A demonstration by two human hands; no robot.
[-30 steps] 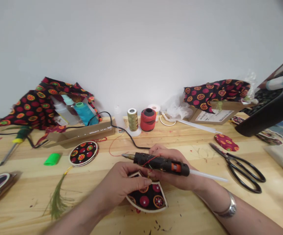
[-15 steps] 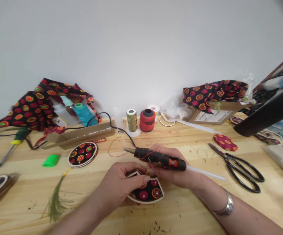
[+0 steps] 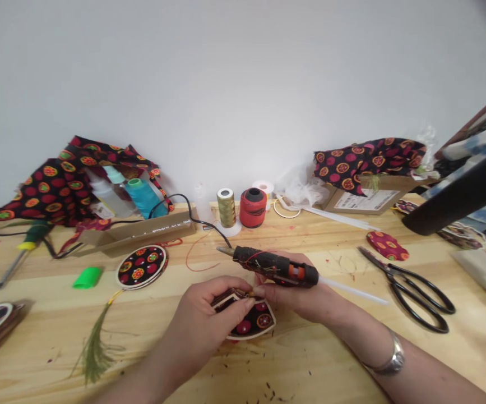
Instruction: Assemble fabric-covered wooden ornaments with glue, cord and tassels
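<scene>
Wooden workbench (image 3: 318, 359) below my view, both hands close together over it.

I have the left hand (image 3: 200, 314) curled over a fan-shaped, fabric-covered piece (image 3: 253, 324), which lies just to that hand's right, below the hot glue gun (image 3: 274, 266). The right hand (image 3: 297, 294) is closed around the gun, whose long axis runs nearly side to side. Its nozzle (image 3: 225, 251) points left, beyond the piece, and a white glue stick (image 3: 352, 290) trails right. Right fingertips appear to touch the piece's upper edge, so that hand looks as near as the left.
</scene>
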